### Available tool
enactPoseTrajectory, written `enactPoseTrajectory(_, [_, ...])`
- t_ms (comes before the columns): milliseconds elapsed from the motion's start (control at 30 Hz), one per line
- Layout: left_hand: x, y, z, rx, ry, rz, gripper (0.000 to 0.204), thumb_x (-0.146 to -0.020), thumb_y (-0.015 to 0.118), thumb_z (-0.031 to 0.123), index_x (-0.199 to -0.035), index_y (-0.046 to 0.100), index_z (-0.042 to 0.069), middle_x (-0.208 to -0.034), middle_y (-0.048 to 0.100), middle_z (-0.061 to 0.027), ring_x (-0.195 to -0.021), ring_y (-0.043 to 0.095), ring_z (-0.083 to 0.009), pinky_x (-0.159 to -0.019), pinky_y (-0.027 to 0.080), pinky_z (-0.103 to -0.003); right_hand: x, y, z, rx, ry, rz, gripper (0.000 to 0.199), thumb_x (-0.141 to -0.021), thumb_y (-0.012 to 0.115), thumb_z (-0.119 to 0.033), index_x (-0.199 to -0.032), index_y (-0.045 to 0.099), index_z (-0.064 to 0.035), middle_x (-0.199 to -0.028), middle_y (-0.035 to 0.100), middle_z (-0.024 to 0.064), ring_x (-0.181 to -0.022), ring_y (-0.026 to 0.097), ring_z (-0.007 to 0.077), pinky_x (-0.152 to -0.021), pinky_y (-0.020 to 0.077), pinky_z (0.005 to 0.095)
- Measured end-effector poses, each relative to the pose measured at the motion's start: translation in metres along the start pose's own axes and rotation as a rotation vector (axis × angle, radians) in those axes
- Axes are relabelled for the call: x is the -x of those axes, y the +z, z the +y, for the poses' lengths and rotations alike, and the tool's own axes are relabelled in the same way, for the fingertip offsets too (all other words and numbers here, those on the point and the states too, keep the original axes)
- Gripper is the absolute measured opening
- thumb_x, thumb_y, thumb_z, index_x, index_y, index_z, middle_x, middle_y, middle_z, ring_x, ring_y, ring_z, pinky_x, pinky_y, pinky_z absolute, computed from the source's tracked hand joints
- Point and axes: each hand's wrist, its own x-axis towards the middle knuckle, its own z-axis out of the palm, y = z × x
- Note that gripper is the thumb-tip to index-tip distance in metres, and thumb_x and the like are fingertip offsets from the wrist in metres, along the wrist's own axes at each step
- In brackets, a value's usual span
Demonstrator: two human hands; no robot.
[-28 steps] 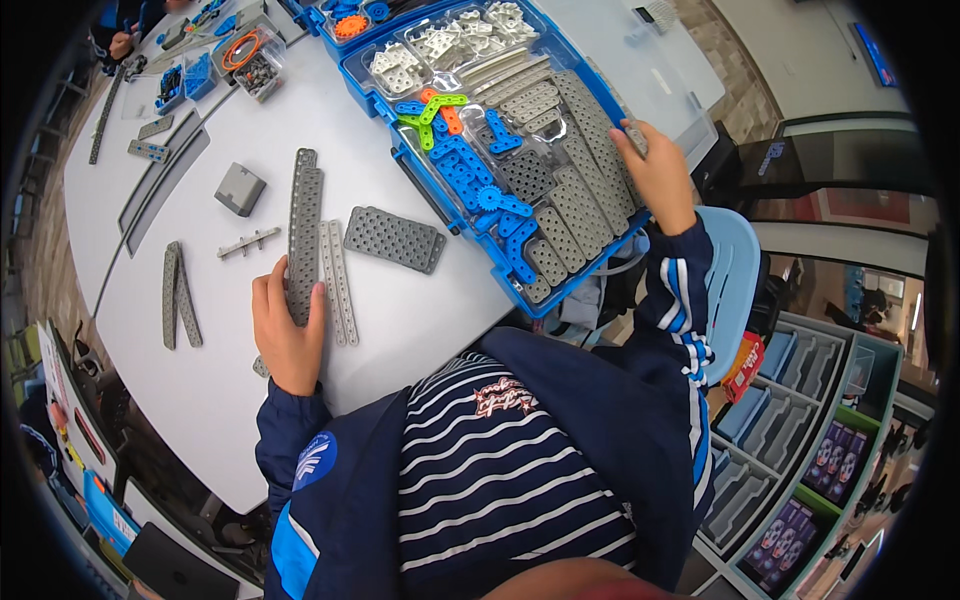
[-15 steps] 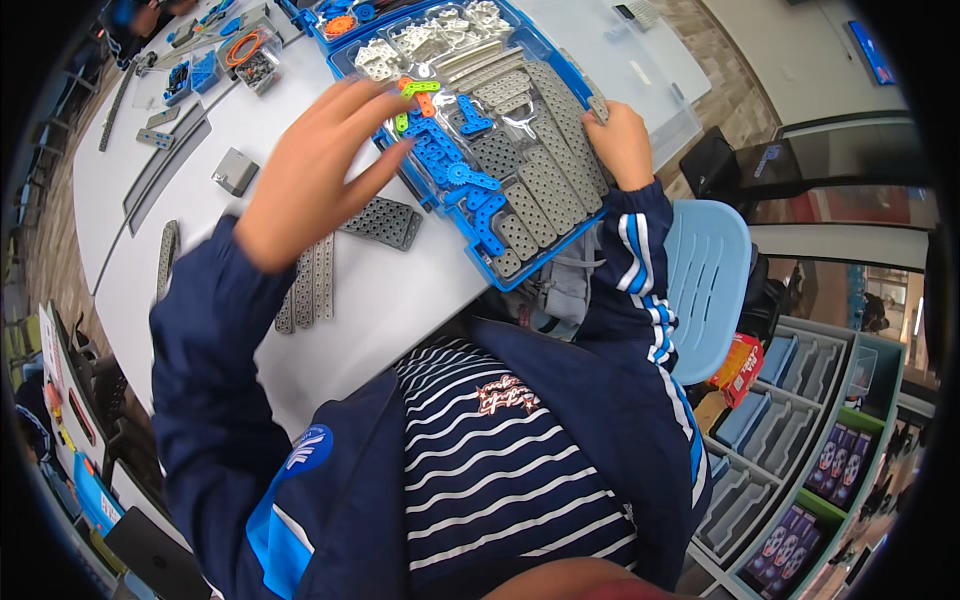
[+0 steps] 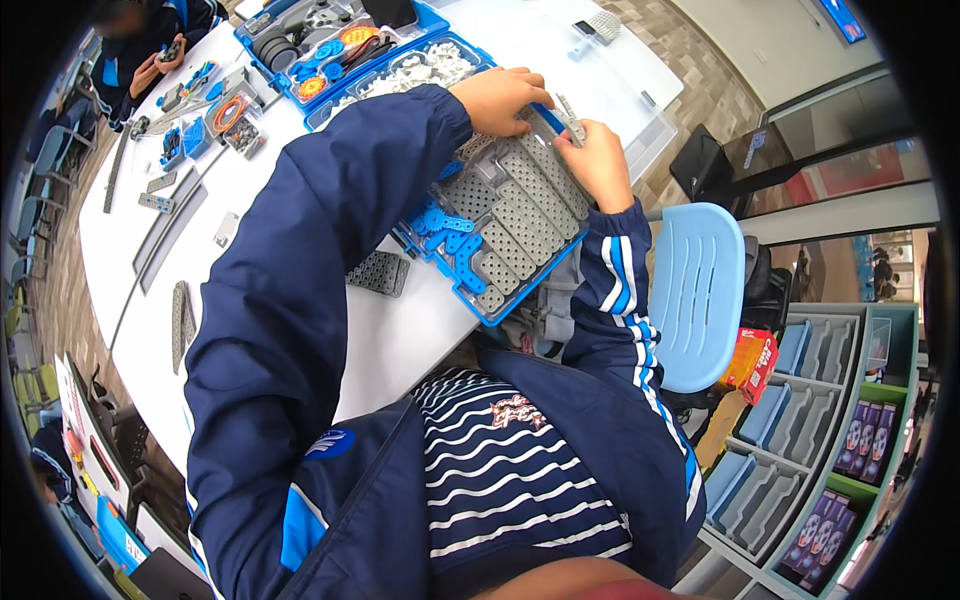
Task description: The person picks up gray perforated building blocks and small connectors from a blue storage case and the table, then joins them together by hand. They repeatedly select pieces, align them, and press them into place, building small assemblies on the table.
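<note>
My right hand point(image 3: 597, 168) grips a short grey perforated beam point(image 3: 571, 122) at the right edge of a blue-rimmed parts box. My left hand point(image 3: 500, 101) is over the upper part of that box, fingers curled down at the grey pieces; what they hold, if anything, is hidden. Below it lie grey perforated plates point(image 3: 521, 188) in rows. Blue connector pieces point(image 3: 462, 262) sit in the box's near left part, partly covered by my left sleeve. White connectors point(image 3: 430, 72) fill the far compartments.
A second blue box point(image 3: 340, 45) with wheels, orange gears and cables stands behind. A dark grey perforated plate point(image 3: 380, 272) lies on the white table point(image 3: 420, 345). A blue chair point(image 3: 703, 300) is at the right. Another person's hands point(image 3: 160, 66) hold something at the far left.
My left hand has swung right and away from me, from the box's left side to over its upper part. My right hand keeps the beam, slightly farther off. The view has shifted.
</note>
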Motion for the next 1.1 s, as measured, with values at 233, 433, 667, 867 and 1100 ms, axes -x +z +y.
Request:
enactPoseTrajectory(233, [-0.005,-0.020,-0.008,-0.073,0.089,0.027,0.042,-0.080,0.074,0.021,-0.121,0.068,0.017,-0.111,0.065,-0.0036,-0.116,0.059,-0.0227,-0.098,0.044,-0.045,-0.004,-0.035,0.004,-0.209,-0.010,-0.119,0.028,-0.083,0.076,-0.025,-0.093,0.071,0.0015,-0.079,0.071,0.0157,-0.071,0.068,0.0219,-0.069,0.0526,0.0352])
enactPoseTrajectory(433, [0.002,-0.019,-0.004,-0.026,0.031,-0.186,0.037,-0.081,0.070,0.013,-0.118,0.068,0.012,-0.117,0.064,-0.0052,-0.118,0.057,-0.0248,-0.103,0.042,-0.045,-0.013,-0.010,0.015,-0.289,0.091,-0.387,0.027,-0.083,0.075,-0.026,-0.089,0.072,-0.0004,-0.076,0.071,0.0091,-0.070,0.065,0.0142,-0.068,0.0515,0.0315])
enactPoseTrajectory(667, [0.007,-0.008,-0.005,0.114,-0.035,-0.225,0.031,-0.084,0.069,0.013,-0.115,0.069,0.009,-0.120,0.068,-0.0089,-0.117,0.061,-0.0276,-0.102,0.045,-0.043,0.004,-0.017,0.012,-0.211,-0.008,-0.232,0.034,-0.083,0.081,-0.030,-0.096,0.073,0.0010,-0.065,0.056,-0.0019,-0.063,0.053,0.0086,-0.056,0.0414,0.0286])
enactPoseTrajectory(867, [0.008,-0.008,-0.005,0.061,-0.043,-0.207,0.032,-0.084,0.068,0.014,-0.115,0.069,0.009,-0.118,0.068,-0.0105,-0.115,0.062,-0.0294,-0.101,0.047,-0.043,0.032,-0.028,0.007,-0.077,0.033,-0.258,0.049,-0.076,0.085,-0.037,-0.101,0.072,0.0030,-0.067,0.060,0.0063,-0.061,0.057,0.0158,-0.058,0.0448,0.0331])
enactPoseTrajectory(1100, [0.010,-0.008,-0.001,0.013,-0.058,-0.212,0.036,-0.081,0.067,0.017,-0.117,0.067,0.009,-0.120,0.066,-0.0099,-0.117,0.060,-0.0284,-0.101,0.046,-0.046,0.037,-0.023,0.001,0.002,0.029,-0.171,0.050,-0.079,0.082,-0.037,-0.104,0.071,0.0052,-0.071,0.067,0.0146,-0.064,0.065,0.0215,-0.063,0.0494,0.0369])
